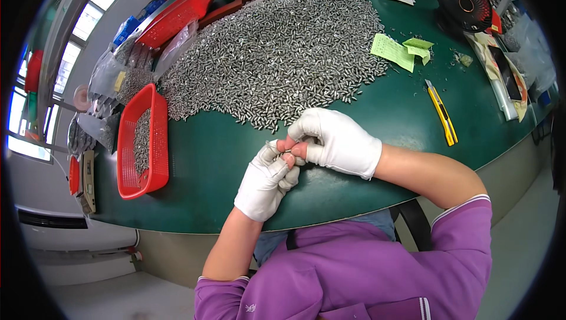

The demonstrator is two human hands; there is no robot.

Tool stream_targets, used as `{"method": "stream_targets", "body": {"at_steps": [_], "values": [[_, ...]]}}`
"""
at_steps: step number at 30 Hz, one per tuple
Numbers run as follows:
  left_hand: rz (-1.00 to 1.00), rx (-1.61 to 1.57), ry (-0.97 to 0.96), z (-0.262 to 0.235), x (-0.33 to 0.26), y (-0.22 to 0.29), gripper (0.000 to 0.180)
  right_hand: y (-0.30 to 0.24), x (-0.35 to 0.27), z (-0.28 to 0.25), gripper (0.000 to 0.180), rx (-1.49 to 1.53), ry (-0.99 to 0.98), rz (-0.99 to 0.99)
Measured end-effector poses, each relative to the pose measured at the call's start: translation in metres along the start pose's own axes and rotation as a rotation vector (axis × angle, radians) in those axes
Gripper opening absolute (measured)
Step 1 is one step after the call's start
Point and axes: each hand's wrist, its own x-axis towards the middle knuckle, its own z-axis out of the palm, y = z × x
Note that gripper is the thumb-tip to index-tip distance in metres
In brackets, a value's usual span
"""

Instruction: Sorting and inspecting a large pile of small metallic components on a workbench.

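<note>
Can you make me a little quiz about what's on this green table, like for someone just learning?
1. True or false: the red basket at the person's left already holds some small metal parts.
2. Which tool lies on the green table to the right of the right hand? A) yellow utility knife B) scissors C) hammer
3. Fill in: the left hand and right hand pinch one small metal part between them, both wearing white ____.

Key: 1 true; 2 A; 3 gloves.
</note>
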Motion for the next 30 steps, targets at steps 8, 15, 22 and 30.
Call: {"method": "stream_targets", "body": {"at_steps": [8, 15, 22, 30], "values": [[-0.013, 0.015, 0.048, 0.002, 0.0, 0.004, 0.016, 0.001, 0.0, -0.008, 0.016, -0.1, 0.009, -0.123], [0.009, 0.075, 0.023, 0.002, -0.003, 0.006, 0.015, 0.01, 0.004, -0.016, 0.014, -0.278, 0.118, -0.151], [0.03, 0.095, 0.026, 0.001, -0.003, 0.004, 0.014, 0.01, 0.005, -0.022, 0.013, -0.504, 0.081, -0.16], [0.049, 0.089, -0.014, 0.002, 0.0, 0.004, 0.015, 0.015, 0.004, -0.021, 0.013, -0.618, 0.031, -0.209]]}}
